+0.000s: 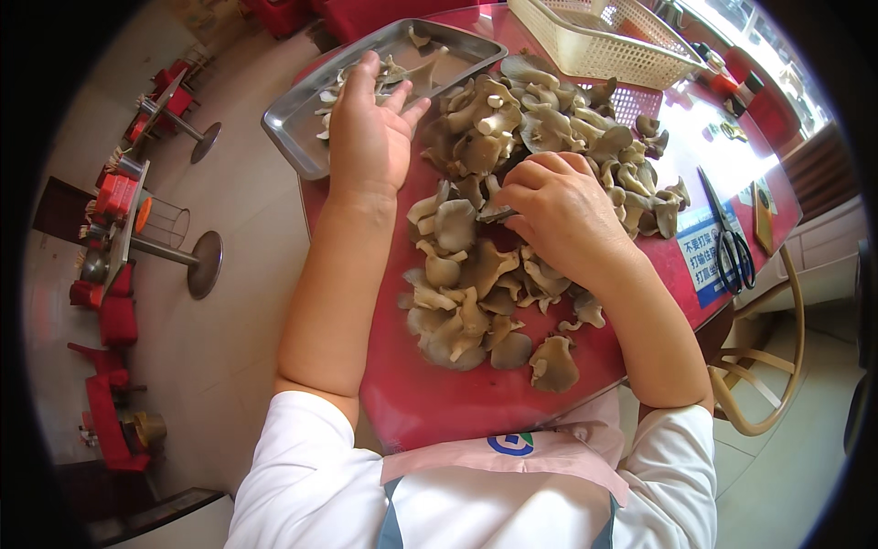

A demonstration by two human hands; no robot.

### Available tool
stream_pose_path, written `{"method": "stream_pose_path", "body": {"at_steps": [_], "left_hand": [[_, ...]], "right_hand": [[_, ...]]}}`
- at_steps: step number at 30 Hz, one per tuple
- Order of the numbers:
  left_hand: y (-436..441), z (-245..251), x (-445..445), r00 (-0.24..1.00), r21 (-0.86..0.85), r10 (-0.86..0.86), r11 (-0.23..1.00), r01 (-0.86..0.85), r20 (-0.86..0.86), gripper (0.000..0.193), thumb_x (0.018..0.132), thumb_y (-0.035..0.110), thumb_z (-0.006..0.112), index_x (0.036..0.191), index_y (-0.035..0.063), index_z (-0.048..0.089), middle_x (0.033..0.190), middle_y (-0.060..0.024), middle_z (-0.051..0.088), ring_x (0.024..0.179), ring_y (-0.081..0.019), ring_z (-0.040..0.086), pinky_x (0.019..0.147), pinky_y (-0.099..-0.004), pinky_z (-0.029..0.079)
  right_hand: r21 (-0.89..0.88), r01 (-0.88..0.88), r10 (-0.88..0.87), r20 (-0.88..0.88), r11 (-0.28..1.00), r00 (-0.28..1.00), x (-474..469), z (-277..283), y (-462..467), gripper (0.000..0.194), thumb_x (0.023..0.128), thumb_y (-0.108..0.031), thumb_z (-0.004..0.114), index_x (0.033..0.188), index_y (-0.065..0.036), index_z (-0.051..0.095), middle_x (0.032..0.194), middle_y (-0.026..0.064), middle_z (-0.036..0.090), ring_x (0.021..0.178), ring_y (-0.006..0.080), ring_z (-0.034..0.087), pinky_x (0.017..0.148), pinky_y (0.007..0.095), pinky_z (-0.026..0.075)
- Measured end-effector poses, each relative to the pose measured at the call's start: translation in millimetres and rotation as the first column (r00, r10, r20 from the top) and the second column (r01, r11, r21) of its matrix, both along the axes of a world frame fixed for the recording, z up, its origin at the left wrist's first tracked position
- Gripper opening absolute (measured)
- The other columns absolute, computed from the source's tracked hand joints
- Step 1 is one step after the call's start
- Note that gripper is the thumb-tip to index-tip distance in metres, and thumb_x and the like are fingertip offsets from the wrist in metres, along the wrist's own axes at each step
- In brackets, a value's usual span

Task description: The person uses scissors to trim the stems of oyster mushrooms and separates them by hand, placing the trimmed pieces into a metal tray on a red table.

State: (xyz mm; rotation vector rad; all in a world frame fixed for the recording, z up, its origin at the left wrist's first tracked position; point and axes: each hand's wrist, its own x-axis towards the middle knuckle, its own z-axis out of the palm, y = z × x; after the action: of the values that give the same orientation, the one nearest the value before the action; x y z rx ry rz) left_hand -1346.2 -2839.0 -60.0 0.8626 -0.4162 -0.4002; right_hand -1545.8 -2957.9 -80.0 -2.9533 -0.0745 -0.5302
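My left hand [374, 127] is over the near side of a stainless steel tray [291, 141], its fingers apart and nothing seen in it. Torn strips of mushroom [329, 96] lie in the tray, partly hidden behind that hand. My right hand [566, 209] reaches into a heap of grey-brown oyster mushrooms [480, 137]. Its thumb and fingertips close on one oyster mushroom [492, 202] in the middle of the heap. Nearer my body, more oyster mushrooms [453, 329] spread over the red tabletop [439, 405], and a single one [554, 364] lies at the front.
A cream plastic basket [617, 51] stands behind the heap. To the right, black-handled scissors [727, 240] rest on a blue-and-white printed sheet [699, 254], with a yellowish flat object [763, 216] beside them. A wooden chair [789, 384] stands at the right edge. Other tables [123, 226] are to the left.
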Motion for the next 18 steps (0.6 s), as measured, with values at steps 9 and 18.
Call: {"method": "stream_pose_path", "body": {"at_steps": [9,18], "left_hand": [[6,6,-46,0.778,0.506,-0.539,0.793,0.339,0.322,0.026,0.093,0.011,0.073,0.117,0.0014,0.067,0.110,-0.0050,0.072,0.105,-0.0126,0.067,0.095,-0.0284,0.052],[-1,0,-57,0.746,0.545,-0.619,0.724,0.422,0.245,0.022,0.092,0.011,0.074,0.111,0.0016,0.068,0.101,-0.0032,0.073,0.095,-0.0098,0.068,0.089,-0.0265,0.053]], "right_hand": [[0.875,-0.056,-0.116,0.126,0.480,0.985,-12,19,-23,0.020,0.097,-0.004,0.065,0.116,-0.001,0.060,0.104,0.0014,0.066,0.095,0.0053,0.059,0.083,0.0209,0.048],[0.908,-0.150,-0.106,0.206,0.390,0.973,-14,19,-29,0.026,0.097,-0.004,0.066,0.122,0.001,0.059,0.093,0.0008,0.067,0.087,0.0047,0.063,0.076,0.0205,0.050]]}}
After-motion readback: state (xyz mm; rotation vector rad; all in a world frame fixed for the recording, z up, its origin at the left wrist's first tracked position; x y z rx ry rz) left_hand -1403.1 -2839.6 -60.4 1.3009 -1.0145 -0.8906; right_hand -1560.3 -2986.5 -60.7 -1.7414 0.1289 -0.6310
